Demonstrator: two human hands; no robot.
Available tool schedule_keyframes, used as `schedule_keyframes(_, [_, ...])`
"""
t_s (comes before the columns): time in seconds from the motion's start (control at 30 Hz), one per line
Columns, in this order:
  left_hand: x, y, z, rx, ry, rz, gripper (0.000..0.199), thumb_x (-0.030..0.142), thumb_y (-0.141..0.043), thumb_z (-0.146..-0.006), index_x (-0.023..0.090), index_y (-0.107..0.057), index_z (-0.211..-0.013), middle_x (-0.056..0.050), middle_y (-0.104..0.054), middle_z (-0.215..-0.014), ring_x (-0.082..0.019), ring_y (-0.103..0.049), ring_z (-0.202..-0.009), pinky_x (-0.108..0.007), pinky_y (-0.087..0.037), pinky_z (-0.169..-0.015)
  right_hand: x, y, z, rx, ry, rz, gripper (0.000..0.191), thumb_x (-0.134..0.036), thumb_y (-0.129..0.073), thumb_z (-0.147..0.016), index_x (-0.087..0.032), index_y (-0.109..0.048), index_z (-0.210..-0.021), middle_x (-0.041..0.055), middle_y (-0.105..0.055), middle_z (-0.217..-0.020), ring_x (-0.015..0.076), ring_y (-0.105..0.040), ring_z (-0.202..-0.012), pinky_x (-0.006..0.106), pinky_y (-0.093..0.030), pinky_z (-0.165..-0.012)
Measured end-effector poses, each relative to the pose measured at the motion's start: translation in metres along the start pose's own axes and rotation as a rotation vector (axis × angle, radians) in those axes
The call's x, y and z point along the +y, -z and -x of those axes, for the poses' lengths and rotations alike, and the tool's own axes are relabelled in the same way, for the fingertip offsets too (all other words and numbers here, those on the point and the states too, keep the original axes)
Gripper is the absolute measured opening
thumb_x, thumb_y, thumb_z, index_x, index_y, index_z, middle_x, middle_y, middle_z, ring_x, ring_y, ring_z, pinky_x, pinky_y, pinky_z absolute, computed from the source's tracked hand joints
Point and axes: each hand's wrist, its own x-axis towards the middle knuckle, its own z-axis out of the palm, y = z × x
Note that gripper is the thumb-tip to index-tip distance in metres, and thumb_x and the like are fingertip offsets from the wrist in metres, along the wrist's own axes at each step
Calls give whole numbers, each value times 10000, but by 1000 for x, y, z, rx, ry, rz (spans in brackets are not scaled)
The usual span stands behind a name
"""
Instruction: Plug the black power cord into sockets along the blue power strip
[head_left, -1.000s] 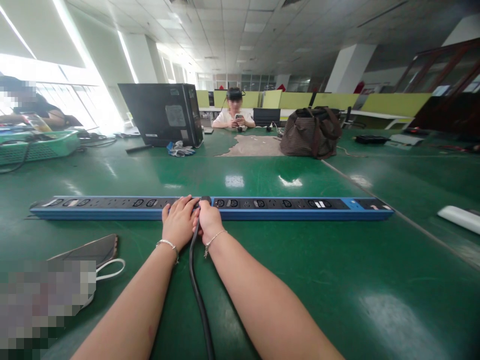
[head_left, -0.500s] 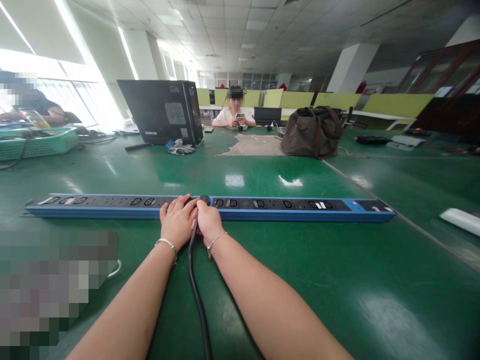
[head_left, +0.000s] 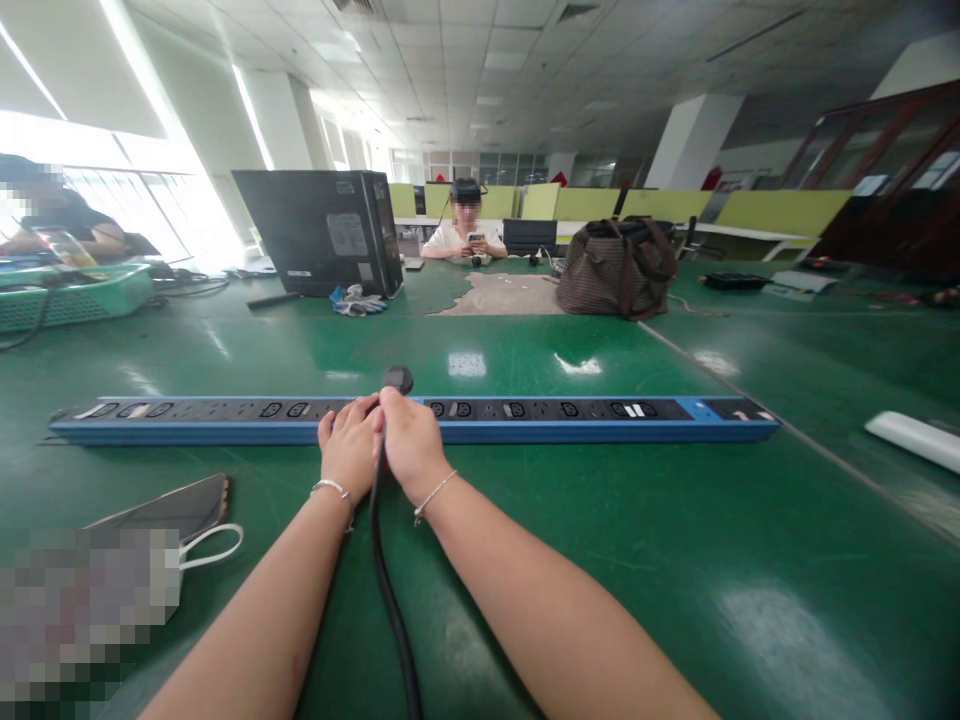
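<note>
A long blue power strip (head_left: 570,431) with a black socket face lies crosswise on the green table. My left hand (head_left: 348,442) rests over its middle, fingers curled over the top of the strip. Beside it, touching it, my right hand (head_left: 412,440) is closed around a black power plug (head_left: 398,379), whose head shows above the fingertips, over the strip's far edge. From under the right hand a thick black cord (head_left: 390,600) runs down toward me. The sockets beneath both hands are hidden.
Behind the strip stand a black computer case (head_left: 322,235), gloves (head_left: 358,300) and a brown bag (head_left: 616,268). A green basket (head_left: 97,298) is at left, a phone (head_left: 180,505) near front left, a white bar (head_left: 915,440) at right. Two people sit beyond.
My right hand has tilted the plug up and away, so its head shows above the strip. My left hand stays on the strip. The view has shifted slightly.
</note>
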Motion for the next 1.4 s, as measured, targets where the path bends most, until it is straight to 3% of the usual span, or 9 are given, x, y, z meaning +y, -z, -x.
schedule_keyframes(0.13, [10,3,-1,28,77,40,417,392,-305,-900,329,-571,-1215,-47,-513,-1354,-251,-420,-1258,-501,-188,-1080,-3,55,-12,62,-200,-216,428,-363,-353,-889,-196,-450,-507,-50,-417,-336,79,-367,-291,182,-232,-314])
schedule_keyframes(0.27, [11,2,-2,45,90,53,388,390,-335,-901,343,-579,-1198,-26,-524,-1345,-233,-417,-1264,-489,-184,-1086,-12,115,-9,92,-364,-367,454,-338,-297,-901,-203,-375,-475,-57,-333,-302,66,-274,-254,182,-173,-294])
schedule_keyframes(0.4, [10,1,-2,49,89,63,383,389,-335,-904,348,-577,-1198,-24,-520,-1350,-234,-413,-1270,-498,-181,-1084,-12,141,-4,8,-512,-416,450,-348,-269,-900,-210,-346,-478,-58,-290,-295,67,-243,-251,182,-153,-287])
schedule_keyframes(0.53, [9,0,-2,47,84,65,383,389,-336,-905,347,-575,-1201,-22,-517,-1353,-235,-412,-1270,-500,-185,-1082,-12,139,-4,12,-523,-363,449,-354,-276,-901,-208,-345,-482,-59,-285,-293,62,-233,-251,178,-147,-287])
schedule_keyframes(0.93, [10,1,-2,50,92,63,382,397,-336,-905,350,-573,-1201,-19,-513,-1358,-228,-411,-1271,-493,-183,-1086,8,114,-11,245,-472,-85,364,-295,-410,-860,-193,-415,-511,-52,-365,-317,68,-338,-264,175,-229,-293])
schedule_keyframes(1.4, [10,0,-2,52,79,60,404,396,-316,-904,330,-572,-1209,-39,-513,-1358,-246,-415,-1268,-518,-181,-1085,12,117,-10,219,-500,-85,375,-319,-423,-849,-183,-429,-500,-45,-382,-339,69,-358,-273,170,-222,-282])
